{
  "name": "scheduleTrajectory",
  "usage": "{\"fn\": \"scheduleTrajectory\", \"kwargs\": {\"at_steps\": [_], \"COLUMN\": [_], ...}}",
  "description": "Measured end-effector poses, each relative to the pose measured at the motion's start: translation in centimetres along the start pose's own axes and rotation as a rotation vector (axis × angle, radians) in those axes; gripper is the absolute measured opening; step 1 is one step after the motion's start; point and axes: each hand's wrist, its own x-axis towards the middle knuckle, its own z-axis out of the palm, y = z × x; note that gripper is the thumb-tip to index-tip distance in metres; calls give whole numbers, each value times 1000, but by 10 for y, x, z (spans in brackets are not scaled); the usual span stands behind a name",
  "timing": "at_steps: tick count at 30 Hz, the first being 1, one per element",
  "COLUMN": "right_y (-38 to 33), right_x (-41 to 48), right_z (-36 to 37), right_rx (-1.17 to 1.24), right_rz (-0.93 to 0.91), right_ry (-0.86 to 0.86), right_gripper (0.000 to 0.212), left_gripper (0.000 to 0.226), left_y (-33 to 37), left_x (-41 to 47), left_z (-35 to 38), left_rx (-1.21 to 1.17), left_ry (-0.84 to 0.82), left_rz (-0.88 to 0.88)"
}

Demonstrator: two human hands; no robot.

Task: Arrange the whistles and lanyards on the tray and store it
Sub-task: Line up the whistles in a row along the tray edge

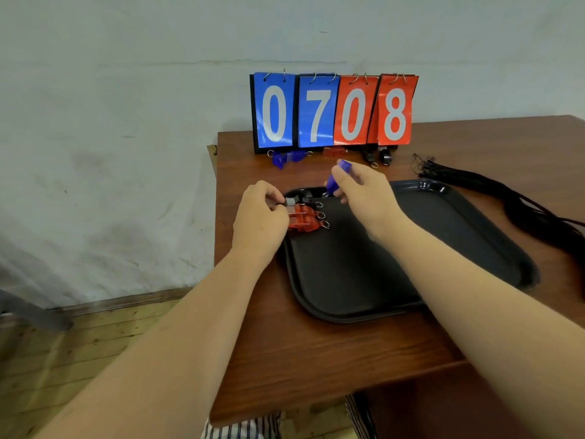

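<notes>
A black tray (443, 236) lies on the brown table. In its far left corner sit two red whistles (305, 220) with metal rings, and a black whistle (296, 200) just behind them. My left hand (261, 217) pinches the black whistle at the tray's left rim. My right hand (364, 191) hovers over the tray's far edge and holds a blue whistle (337, 177). More blue whistles (286, 157), a red whistle (334, 151) and black whistles (378, 156) lie at the foot of the scoreboard. A bundle of black lanyards (519, 201) lies right of the tray.
A flip scoreboard (334, 110) reading 0708 stands at the table's far edge against the white wall. The table's left edge (217, 236) drops to a wooden floor. Striped fabric shows under the table's near edge.
</notes>
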Motion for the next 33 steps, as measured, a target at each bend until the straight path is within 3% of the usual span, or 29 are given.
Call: {"fn": "scheduleTrajectory", "kwargs": {"at_steps": [3, 14, 19, 24, 28, 33], "right_y": [-1, -12, -10, 4, 4, 4], "right_x": [-6, 1, 6, -2, -2, -6], "right_z": [-2, -5, -7, -5, -6, -1], "right_rx": [189, 397, 505, 216, 225, 175], "right_rz": [105, 319, 367, 189, 211, 199], "right_ry": [34, -123, -111, -108, -108, -263], "right_gripper": [28, 35, 33, 34, 37, 28], "left_gripper": [18, 19, 19, 18, 18, 18], "left_y": [1, 2, 1, 2, 2, 1], "left_x": [-2, 0, -2, -1, -2, -1], "left_z": [0, 3, 2, 2, 2, 2], "left_rx": [3, 27, 26, 24, 20, 21], "left_ry": [2, 9, 16, 16, 16, 9], "left_rz": [-4, -34, -25, -26, -26, -24]}}
